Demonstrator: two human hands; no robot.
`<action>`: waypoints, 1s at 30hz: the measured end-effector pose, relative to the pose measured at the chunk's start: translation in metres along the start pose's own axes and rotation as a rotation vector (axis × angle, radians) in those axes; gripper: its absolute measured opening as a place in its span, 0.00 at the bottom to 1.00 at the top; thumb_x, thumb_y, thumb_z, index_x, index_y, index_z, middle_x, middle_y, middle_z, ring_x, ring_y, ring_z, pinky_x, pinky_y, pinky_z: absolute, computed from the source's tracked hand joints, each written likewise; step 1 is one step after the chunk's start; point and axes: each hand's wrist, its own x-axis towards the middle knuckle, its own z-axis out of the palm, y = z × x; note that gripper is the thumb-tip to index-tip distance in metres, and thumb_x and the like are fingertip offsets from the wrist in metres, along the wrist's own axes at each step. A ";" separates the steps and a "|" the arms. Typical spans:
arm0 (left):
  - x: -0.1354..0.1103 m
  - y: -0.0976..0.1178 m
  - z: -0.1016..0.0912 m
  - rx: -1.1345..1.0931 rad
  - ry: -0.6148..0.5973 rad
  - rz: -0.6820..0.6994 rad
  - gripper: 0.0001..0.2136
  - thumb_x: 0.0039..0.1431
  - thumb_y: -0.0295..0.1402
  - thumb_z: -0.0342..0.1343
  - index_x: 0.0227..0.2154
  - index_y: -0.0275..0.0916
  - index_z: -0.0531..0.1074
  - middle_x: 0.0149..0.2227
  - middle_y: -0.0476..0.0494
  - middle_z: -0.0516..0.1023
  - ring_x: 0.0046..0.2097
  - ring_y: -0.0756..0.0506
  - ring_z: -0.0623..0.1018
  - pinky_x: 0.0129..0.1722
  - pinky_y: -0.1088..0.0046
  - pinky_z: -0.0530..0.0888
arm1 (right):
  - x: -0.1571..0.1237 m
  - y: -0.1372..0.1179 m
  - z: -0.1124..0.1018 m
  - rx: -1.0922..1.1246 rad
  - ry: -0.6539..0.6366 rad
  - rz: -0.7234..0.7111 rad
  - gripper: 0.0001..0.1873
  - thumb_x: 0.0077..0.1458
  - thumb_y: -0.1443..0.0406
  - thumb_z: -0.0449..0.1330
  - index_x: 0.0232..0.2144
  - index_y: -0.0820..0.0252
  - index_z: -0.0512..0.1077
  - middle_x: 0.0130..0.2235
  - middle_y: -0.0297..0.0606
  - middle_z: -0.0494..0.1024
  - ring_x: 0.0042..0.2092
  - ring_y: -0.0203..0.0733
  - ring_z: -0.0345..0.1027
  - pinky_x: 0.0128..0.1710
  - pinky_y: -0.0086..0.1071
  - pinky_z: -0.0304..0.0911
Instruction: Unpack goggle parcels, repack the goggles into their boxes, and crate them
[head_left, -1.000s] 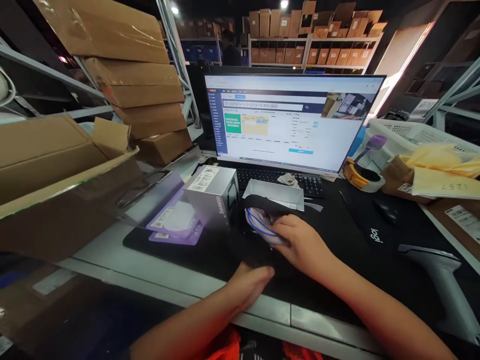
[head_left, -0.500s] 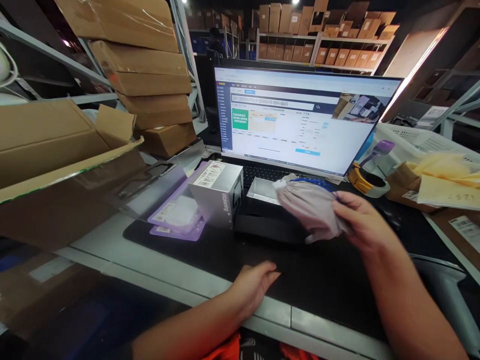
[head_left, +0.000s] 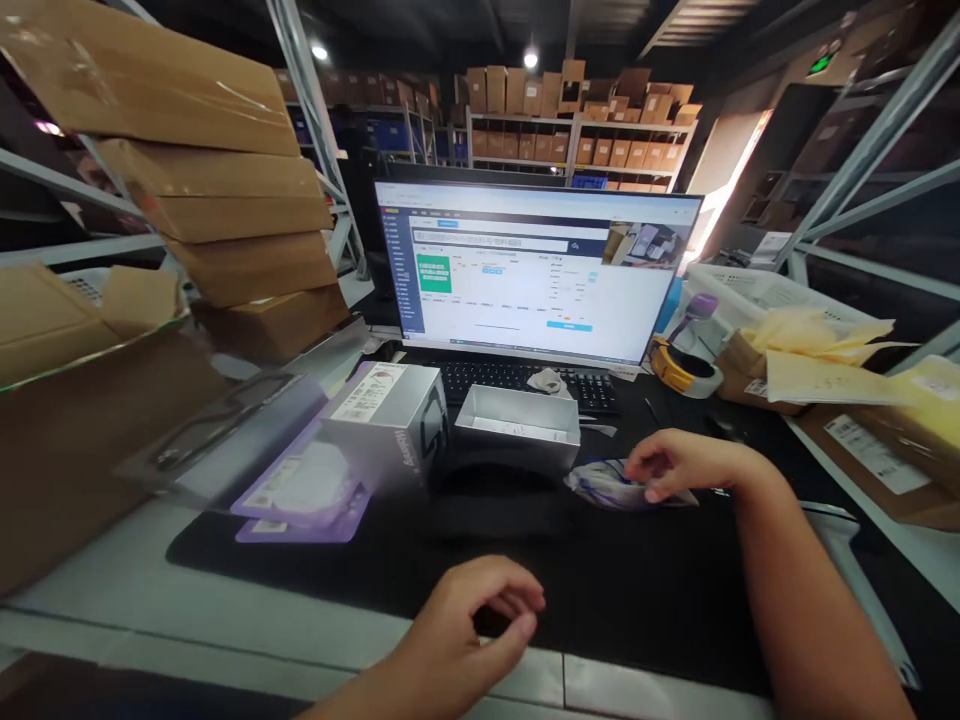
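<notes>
My right hand is over a light-coloured cloth pouch with blue at its edge, which lies flat on the black mat. Its fingers are loosely bent and apart, at the pouch's right part; I cannot tell whether they touch it. Near the mat's front edge, my left hand hovers with curved fingers, a gap to the thumb and nothing between them. Beyond the hands sit an open silver box and a closed silver box with a label on top. A black shape in front is too dark to make out.
Purple flat packs and a clear plastic sleeve lie on the left beside an open carton and stacked cartons. A monitor and keyboard stand behind. Right are a tape dispenser and a scanner.
My right hand has lowered the pouch onto the mat and loosened its fingers. My left hand's fingers have parted. The view has tilted up, and the open silver box shows more fully.
</notes>
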 end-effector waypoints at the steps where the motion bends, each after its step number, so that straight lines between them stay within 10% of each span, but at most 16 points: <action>1: 0.000 -0.001 -0.006 0.170 0.095 0.129 0.07 0.60 0.31 0.58 0.40 0.40 0.78 0.39 0.40 0.83 0.39 0.44 0.82 0.39 0.70 0.77 | 0.003 -0.001 0.001 -0.041 0.042 -0.019 0.17 0.46 0.56 0.71 0.37 0.60 0.81 0.35 0.38 0.82 0.37 0.43 0.77 0.37 0.30 0.72; 5: 0.010 -0.016 -0.032 0.723 0.456 0.558 0.17 0.58 0.28 0.60 0.50 0.45 0.77 0.52 0.39 0.80 0.55 0.37 0.77 0.61 0.58 0.69 | 0.025 -0.002 0.010 -0.278 0.389 -0.045 0.12 0.61 0.66 0.58 0.40 0.64 0.80 0.48 0.48 0.81 0.50 0.48 0.75 0.53 0.41 0.69; 11: 0.034 -0.043 -0.048 1.148 0.534 0.558 0.19 0.59 0.32 0.60 0.54 0.38 0.71 0.51 0.36 0.77 0.53 0.35 0.76 0.62 0.43 0.66 | 0.084 0.006 0.037 -0.450 0.410 -0.062 0.16 0.52 0.78 0.58 0.38 0.63 0.82 0.61 0.50 0.71 0.62 0.54 0.64 0.63 0.43 0.59; 24: 0.031 -0.059 -0.059 1.106 0.505 0.714 0.19 0.60 0.24 0.58 0.54 0.36 0.67 0.46 0.39 0.74 0.50 0.40 0.74 0.64 0.43 0.65 | 0.050 0.016 -0.006 -0.190 0.715 0.104 0.04 0.47 0.67 0.60 0.28 0.60 0.75 0.29 0.36 0.78 0.33 0.42 0.70 0.35 0.32 0.62; 30: 0.027 -0.055 -0.051 1.007 0.484 0.707 0.17 0.60 0.22 0.58 0.51 0.36 0.68 0.45 0.40 0.73 0.50 0.42 0.73 0.65 0.40 0.62 | 0.022 -0.030 0.019 0.205 0.633 -0.133 0.17 0.57 0.53 0.58 0.42 0.55 0.60 0.33 0.33 0.76 0.30 0.38 0.71 0.29 0.29 0.65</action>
